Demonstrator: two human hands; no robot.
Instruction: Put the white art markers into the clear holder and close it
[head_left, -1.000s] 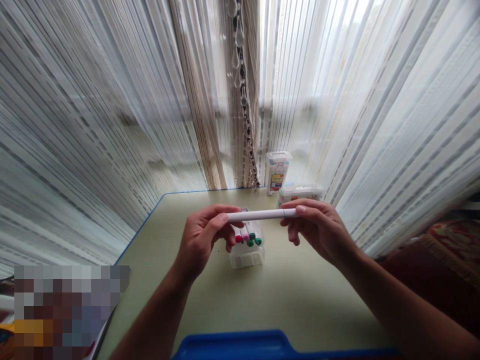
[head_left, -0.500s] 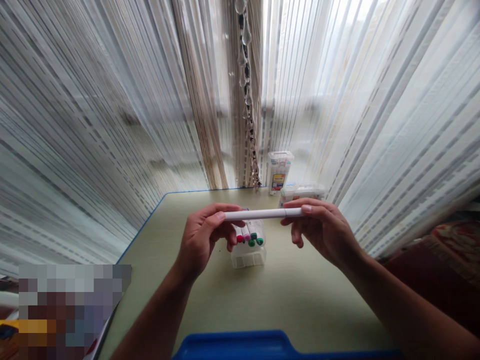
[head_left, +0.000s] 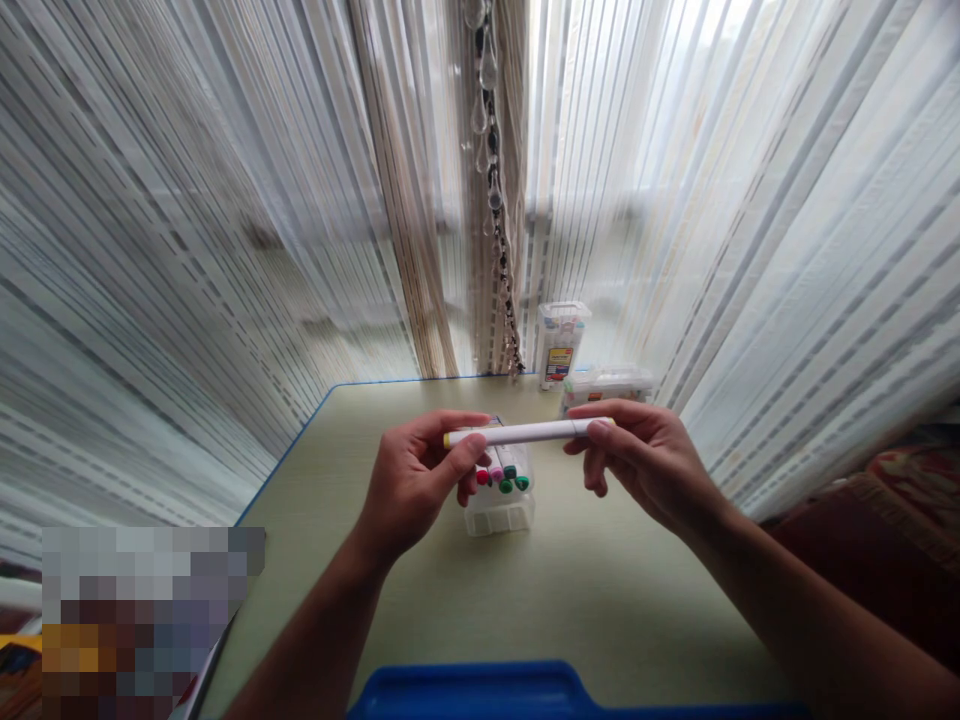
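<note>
A white marker pen (head_left: 532, 433) with yellow ends is held level above the table, stretched between both hands. My left hand (head_left: 416, 480) pinches its left end between thumb and fingers. The right end sits in the pinch of my right hand (head_left: 645, 450), near the seam of the cap. Just beyond and below the pen stands a clear plastic marker case (head_left: 499, 515), partly covered by my left fingers. In it lie several markers, whose red, pink and green ends (head_left: 506, 487) face me.
Two more clear marker boxes, one upright (head_left: 561, 345) and one lying flat (head_left: 611, 385), stand at the table's back edge. A blue tray edge (head_left: 472, 690) is at the front. String curtains (head_left: 262, 200) and a bead strand (head_left: 493, 190) hang behind the pale green table (head_left: 600, 600).
My left thumb has slid inward along the pen, and the yellow ends now show. The pen tilts slightly, its left end a little lower.
</note>
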